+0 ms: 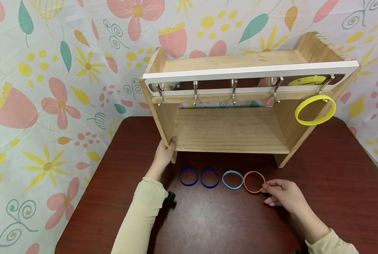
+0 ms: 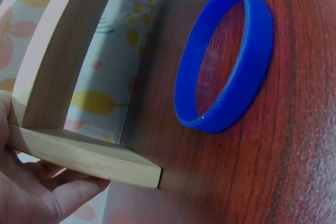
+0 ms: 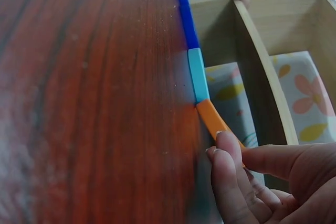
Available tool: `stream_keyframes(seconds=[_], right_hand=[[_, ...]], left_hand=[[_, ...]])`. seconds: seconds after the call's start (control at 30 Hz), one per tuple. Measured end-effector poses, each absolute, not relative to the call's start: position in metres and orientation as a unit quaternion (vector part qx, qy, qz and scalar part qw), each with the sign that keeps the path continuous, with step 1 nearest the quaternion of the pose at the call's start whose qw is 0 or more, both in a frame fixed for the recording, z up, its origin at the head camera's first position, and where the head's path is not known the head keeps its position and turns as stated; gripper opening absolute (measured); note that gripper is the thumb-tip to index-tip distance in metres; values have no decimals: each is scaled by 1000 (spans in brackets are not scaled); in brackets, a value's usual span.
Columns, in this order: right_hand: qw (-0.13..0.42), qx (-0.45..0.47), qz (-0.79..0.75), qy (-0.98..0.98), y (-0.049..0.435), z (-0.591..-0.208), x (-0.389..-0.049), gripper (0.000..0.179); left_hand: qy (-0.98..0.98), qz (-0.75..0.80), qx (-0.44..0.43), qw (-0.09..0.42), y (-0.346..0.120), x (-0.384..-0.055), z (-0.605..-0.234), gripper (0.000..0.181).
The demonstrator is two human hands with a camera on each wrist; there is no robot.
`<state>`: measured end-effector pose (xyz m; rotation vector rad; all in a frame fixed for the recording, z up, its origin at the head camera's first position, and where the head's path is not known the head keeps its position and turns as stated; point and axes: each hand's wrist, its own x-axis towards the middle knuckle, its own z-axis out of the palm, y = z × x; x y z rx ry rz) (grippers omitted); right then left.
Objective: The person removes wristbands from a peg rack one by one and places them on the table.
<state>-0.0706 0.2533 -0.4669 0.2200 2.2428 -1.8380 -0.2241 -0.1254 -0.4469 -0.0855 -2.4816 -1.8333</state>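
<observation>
On the table, right hand (image 1: pixel 284 195) pinches orange band (image 1: pixel 254 182) (fingertips); left hand (image 1: pixel 164 153) grips shelf (image 1: pixel 230 130).

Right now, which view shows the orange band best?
Head view: the orange band shows as a whole ring on the table, the right hand pinching its edge. Right wrist shows it edge-on, partly hidden by fingertips. Left wrist misses it entirely.

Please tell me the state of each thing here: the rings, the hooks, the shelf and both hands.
Yellow ring: hanging on rightmost hook.
Other four hooks: bare.
Orange ring: flat on table, pinched by right hand.
Light blue ring: flat, untouched.
Two dark blue rings: flat, untouched.
Wooden shelf: upright, gripped by left hand.
</observation>
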Motion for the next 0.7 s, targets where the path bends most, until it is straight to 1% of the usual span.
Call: stream_keyframes(seconds=[0.2,0.7], right_hand=[[120,76,-610,779,253,-466,-71,33],[108,94,-588,796,251,-466,-71,31]], left_hand=[[-803,-596,-30,18,-126,-223,-445,43],[-800,-600,-26,17,-126,-223,-446,41]])
